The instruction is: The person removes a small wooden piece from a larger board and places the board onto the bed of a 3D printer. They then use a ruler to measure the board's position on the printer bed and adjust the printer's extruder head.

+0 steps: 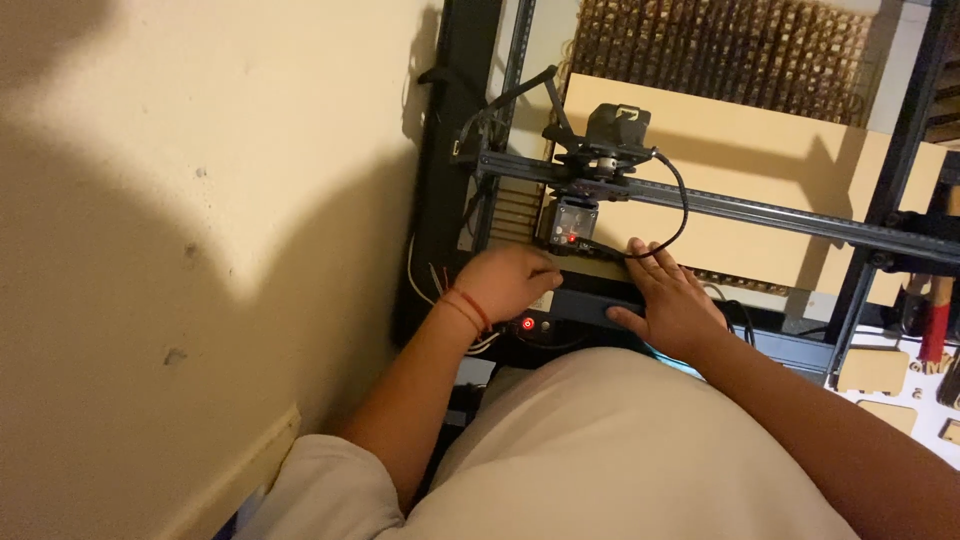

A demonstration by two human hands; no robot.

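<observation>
A laser-cutter frame with a dark metal gantry rail (pixel 740 208) spans a light wooden sheet (pixel 720 170). A black laser head (pixel 600 160) with a small red light rides on the rail. My left hand (pixel 510 282), a red string on its wrist, is curled at the front edge of the machine just below the head, fingers bent on the edge. My right hand (pixel 672 300) lies flat with fingers spread on the dark front bar and the sheet's near edge. Neither hand carries a loose object.
A cream wall (pixel 200 200) fills the left side. A black control box with a red lit button (pixel 527 324) sits under my left hand, with loose wires beside it. Cut wooden pieces (pixel 875 368) lie at the right. A perforated wooden panel (pixel 720 45) is at the back.
</observation>
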